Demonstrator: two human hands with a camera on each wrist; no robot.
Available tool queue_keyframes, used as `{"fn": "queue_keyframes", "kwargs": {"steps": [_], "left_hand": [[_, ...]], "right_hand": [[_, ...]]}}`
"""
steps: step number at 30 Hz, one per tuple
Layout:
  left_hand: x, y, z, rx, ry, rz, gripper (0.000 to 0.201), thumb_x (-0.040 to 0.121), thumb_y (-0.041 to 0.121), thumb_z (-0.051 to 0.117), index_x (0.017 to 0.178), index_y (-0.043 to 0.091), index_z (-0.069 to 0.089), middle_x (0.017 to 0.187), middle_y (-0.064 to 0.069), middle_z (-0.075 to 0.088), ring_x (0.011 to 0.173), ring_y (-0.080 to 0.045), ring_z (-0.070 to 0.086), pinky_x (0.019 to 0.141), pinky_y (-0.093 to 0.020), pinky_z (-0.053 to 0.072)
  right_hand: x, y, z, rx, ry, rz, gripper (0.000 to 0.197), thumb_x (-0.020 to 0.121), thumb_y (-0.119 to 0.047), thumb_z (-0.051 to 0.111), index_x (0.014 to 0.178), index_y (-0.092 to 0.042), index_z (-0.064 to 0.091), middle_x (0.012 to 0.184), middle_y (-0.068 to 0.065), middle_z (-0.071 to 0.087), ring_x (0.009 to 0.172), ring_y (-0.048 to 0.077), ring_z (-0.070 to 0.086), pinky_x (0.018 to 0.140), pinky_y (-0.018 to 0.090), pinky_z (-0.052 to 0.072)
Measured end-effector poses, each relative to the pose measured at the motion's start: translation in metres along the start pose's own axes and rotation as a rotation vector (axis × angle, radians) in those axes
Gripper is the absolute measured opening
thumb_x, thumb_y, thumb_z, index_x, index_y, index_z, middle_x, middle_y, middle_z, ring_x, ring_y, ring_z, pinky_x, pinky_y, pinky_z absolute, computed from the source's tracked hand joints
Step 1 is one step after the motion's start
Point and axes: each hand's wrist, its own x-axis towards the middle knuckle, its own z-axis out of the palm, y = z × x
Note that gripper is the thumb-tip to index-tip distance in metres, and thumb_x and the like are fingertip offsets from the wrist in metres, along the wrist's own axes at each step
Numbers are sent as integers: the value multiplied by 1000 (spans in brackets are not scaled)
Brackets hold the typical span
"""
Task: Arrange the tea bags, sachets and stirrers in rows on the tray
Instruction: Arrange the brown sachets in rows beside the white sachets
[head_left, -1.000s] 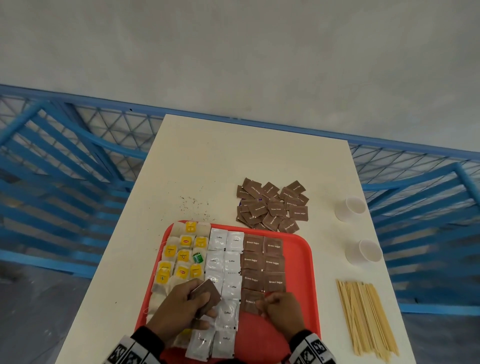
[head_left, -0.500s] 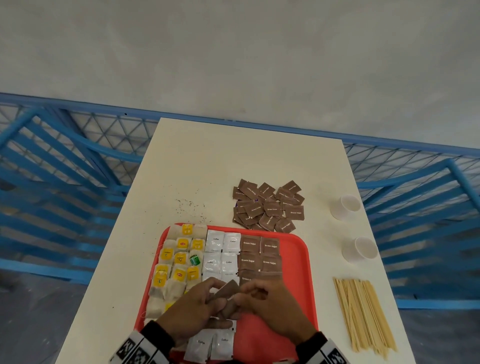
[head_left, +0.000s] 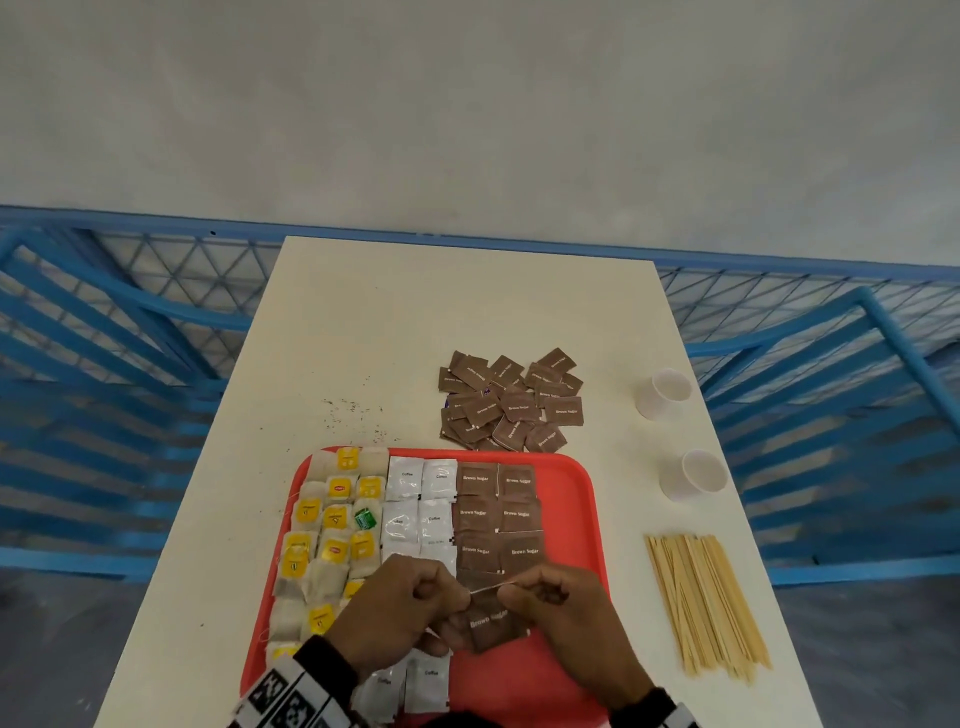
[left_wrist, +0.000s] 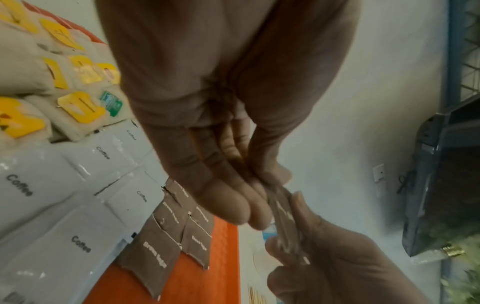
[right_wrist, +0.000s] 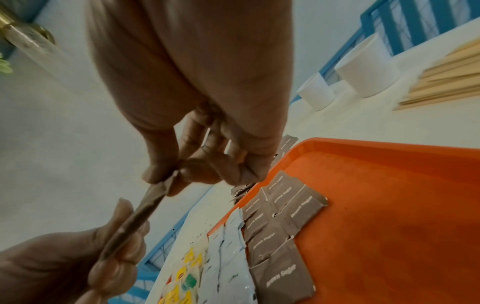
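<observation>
Above the tray's near edge, both hands — left, right — pinch 1 brown sugar sachet between them.

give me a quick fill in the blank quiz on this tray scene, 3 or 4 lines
1. Both hands pinch a brown ____ sachet.
2. The stirrers lie on the table, to the ____ of the tray.
3. The white sachets on the tray read ____.
4. Two white ____ stand beyond the stirrers.

Missing words: sugar; right; coffee; cups
</observation>
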Motion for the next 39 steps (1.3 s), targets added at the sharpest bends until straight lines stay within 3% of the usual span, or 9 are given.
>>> {"fn": "queue_keyframes", "kwargs": {"steps": [8,10,12,16,19,25,29,34,39], "left_hand": [[20,-5,14,-2,77,13,23,93,19,68,76,3,67,66,-10,70,58,-19,66,54,-30,53],[29,-13,14,162,148,63,22,92,22,68,75,8,66,66,-5,71,55,-13,65,53,-26,51],[38,-21,13,495,197,169,23,90,31,70,70,20,64,64,6,68,57,-5,62,58,-21,49],[48,-29,26,983,121,291,16,88,42,63,95,28,60,104,17,57,97,-6,52,81,-27,45],[57,-37,33,1190,43,316,31,91,35,58,121,28,56,132,11,50,119,-17,45,91,-34,43],[71,-49,35,1277,72,271,34,93,27,50,126,26,54,135,8,52,121,-21,44,92,-37,41],[73,-51,37,1276,87,267,32,93,30,51,125,26,54,133,8,52,121,-21,45,92,-38,42],[73,-52,36,1263,90,289,30,94,30,50,124,26,55,131,7,53,120,-21,45,91,-37,42],[72,-53,35,1267,93,302,30,95,30,50,125,26,55,131,6,54,120,-22,45,90,-38,43]], "right_hand": [[-10,12,-18,-36,-60,144,6,83,-14,77,78,-11,76,61,-2,69,54,2,58,57,14,42],[-5,24,-27,-95,-6,177,15,83,-17,77,69,-17,73,58,-4,67,53,1,58,56,13,41],[2,44,-36,-114,60,237,25,82,-17,78,59,-21,68,55,-3,65,51,4,55,55,16,41],[19,76,-38,-129,99,357,15,79,-17,80,66,-13,75,62,6,69,53,8,57,57,21,45],[31,86,-32,-151,103,396,15,79,-18,80,65,-14,74,51,-2,63,44,4,52,54,19,42],[41,95,-27,-292,118,422,22,74,-25,84,60,-19,68,45,-9,60,41,0,53,55,18,45],[44,96,-23,-364,140,419,27,72,-28,85,56,-22,64,44,-12,59,44,-4,53,53,9,41],[44,97,-20,-434,159,421,26,71,-32,85,57,-24,64,61,-11,67,65,-1,61,57,6,38],[42,93,-19,-477,207,440,29,69,-35,85,62,-20,62,68,-7,68,69,5,61,55,11,35]]}}
